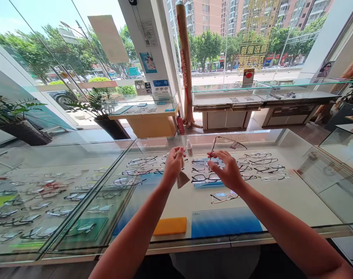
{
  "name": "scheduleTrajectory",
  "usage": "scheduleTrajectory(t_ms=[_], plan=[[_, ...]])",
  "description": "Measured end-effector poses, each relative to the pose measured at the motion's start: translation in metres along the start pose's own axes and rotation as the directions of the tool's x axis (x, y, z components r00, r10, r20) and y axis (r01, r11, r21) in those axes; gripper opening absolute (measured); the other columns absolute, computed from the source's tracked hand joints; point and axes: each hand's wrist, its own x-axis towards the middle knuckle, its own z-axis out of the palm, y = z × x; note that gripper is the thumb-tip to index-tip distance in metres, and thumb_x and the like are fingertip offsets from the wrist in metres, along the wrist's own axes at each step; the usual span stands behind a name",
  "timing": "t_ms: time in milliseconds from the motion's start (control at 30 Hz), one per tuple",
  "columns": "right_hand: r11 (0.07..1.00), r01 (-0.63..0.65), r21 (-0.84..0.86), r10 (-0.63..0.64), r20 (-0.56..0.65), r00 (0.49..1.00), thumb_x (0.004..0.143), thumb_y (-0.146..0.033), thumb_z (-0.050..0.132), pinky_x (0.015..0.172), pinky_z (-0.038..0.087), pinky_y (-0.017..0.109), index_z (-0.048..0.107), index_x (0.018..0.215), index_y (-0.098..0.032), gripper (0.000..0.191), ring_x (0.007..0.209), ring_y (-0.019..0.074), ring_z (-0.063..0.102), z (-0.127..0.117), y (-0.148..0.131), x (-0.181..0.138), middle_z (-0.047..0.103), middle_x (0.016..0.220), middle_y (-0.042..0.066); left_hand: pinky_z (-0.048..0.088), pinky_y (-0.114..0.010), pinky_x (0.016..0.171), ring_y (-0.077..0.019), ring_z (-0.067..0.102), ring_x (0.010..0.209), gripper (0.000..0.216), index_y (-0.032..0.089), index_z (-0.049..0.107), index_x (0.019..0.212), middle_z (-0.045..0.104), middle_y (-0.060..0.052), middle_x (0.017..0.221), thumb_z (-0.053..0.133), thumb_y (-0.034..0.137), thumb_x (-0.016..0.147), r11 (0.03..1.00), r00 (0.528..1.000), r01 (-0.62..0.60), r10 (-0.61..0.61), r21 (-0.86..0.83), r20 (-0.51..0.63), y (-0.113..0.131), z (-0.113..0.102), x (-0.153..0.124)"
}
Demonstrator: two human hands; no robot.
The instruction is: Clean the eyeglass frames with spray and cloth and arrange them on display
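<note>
My left hand [174,162] is closed on a small brownish cloth [182,179] that hangs below my fingers. My right hand [227,168] pinches a pair of thin dark-framed glasses [227,141] by the front, its temples sticking up and away from me. Both hands hover over the glass counter [295,193], a little apart from each other. A small white spray bottle [189,148] stands on the counter just beyond and between them.
Rows of glasses [260,166] lie inside the display case under the glass, with more in the case to the left [48,201]. A yellow pad [170,226] and a blue mat [225,221] lie near the front edge. Potted plants and further counters stand by the windows.
</note>
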Motion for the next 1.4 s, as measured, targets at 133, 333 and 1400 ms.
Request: scheduleTrajectory(t_ms=[133,333,1400], plan=[[1.0,-0.012,0.001,0.012,-0.011,1.0,0.098,-0.033,0.068,0.1,0.053,0.047,0.077,0.116,-0.026,0.021,0.114,0.0289,0.068,-0.003,0.001,0.002,0.081,0.119,0.007,0.049,-0.05,0.112,-0.0339,0.063,0.13,0.06,0.017,0.061,0.136,0.063,-0.022,0.143,0.067,0.06,0.095,0.927,0.975,-0.1,0.164,0.361,-0.149,-0.011,-0.01,0.01],[0.999,0.006,-0.034,-0.008,-0.043,0.999,0.098,-0.036,0.067,0.099,0.053,0.049,0.077,0.118,-0.025,0.025,0.11,0.0295,0.068,-0.004,0.009,0.009,0.081,0.118,0.008,0.011,-0.066,0.131,-0.0447,0.012,0.167,0.057,0.034,0.067,0.148,0.035,-0.013,0.175,0.065,0.06,0.097,0.539,0.927,-0.35,0.315,0.766,0.202,-0.012,-0.004,-0.002],[0.945,-0.18,0.275,0.199,-0.043,0.979,0.094,-0.043,0.069,0.09,0.049,0.042,0.088,0.093,-0.026,0.025,0.105,0.0281,0.07,-0.011,0.016,0.019,0.085,0.107,0.008,0.056,-0.043,0.096,-0.0235,0.069,0.103,0.051,0.025,0.059,0.144,0.074,-0.011,0.129,0.071,0.044,0.098,0.955,0.936,-0.29,0.268,0.064,0.23,0.003,0.015,-0.02]])
